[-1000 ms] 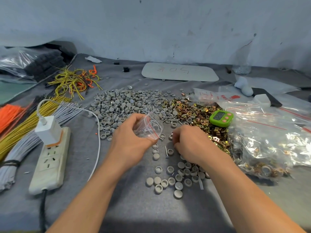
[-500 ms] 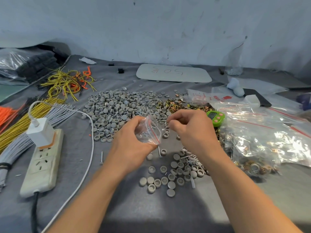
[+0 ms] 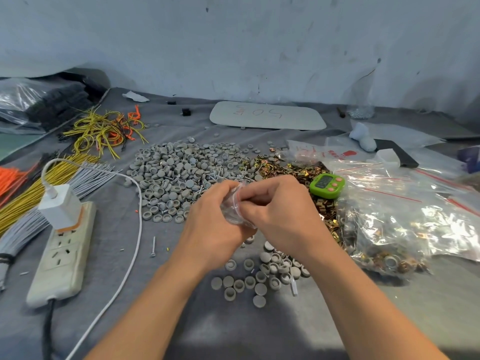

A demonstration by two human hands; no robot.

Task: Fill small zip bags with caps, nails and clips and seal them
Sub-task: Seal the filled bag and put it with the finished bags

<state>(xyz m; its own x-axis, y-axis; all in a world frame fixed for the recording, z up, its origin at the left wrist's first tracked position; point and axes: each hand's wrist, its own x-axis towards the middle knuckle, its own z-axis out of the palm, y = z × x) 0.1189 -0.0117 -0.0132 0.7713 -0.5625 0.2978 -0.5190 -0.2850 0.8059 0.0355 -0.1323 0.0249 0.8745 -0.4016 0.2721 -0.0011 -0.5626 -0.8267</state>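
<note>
A small clear zip bag (image 3: 233, 209) with a red line is held between both hands above the grey cloth. My left hand (image 3: 210, 224) grips its left side. My right hand (image 3: 280, 214) has its fingers curled at the bag's mouth; what they hold is hidden. Behind lies a big heap of grey caps (image 3: 179, 175) mixed with nails, and a pile of gold clips (image 3: 288, 170) to its right. A small group of grey caps (image 3: 262, 276) sits below my hands. One loose nail (image 3: 153, 246) lies to the left.
A green timer (image 3: 326, 185) stands right of my hands. Large bags of filled packets (image 3: 405, 216) cover the right side. A power strip (image 3: 62, 248) with a white charger and cable lies left, beside wire bundles (image 3: 28, 190). A white board (image 3: 267, 116) rests at the back.
My right hand rose from the small group of caps on the cloth to the bag's mouth. My left hand kept holding the bag and both hands now meet.
</note>
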